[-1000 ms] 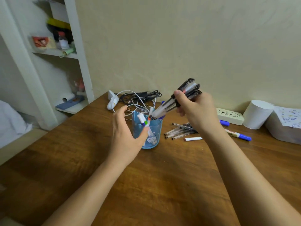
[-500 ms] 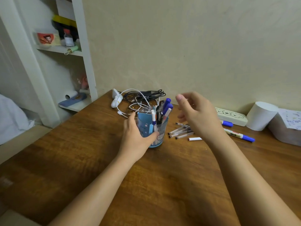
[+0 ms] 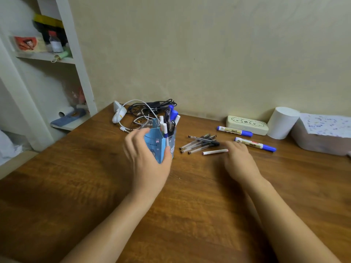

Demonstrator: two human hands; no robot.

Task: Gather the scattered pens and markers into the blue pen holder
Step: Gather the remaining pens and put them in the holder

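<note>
The blue pen holder (image 3: 158,141) stands upright on the wooden desk (image 3: 95,186) with several pens and markers sticking out of it. My left hand (image 3: 146,158) is wrapped around its near side. To its right lies a loose bundle of clear pens (image 3: 199,144) and a white pen (image 3: 215,152). My right hand (image 3: 238,160) rests low on the desk with its fingertips at the white pen's right end, holding nothing. Two blue-capped markers lie further right, the near marker (image 3: 255,145) by my fingers and the far marker (image 3: 234,131) behind it.
A tangle of black and white cables (image 3: 144,111) sits behind the holder by the wall. A cream pencil case (image 3: 247,124), a white roll (image 3: 283,122) and a covered box (image 3: 322,133) line the back right. White shelves (image 3: 57,59) stand at the left.
My right hand dropped its bundle of pens into the holder, then moved down and right to the desk by the white pen. My left hand stayed on the holder.
</note>
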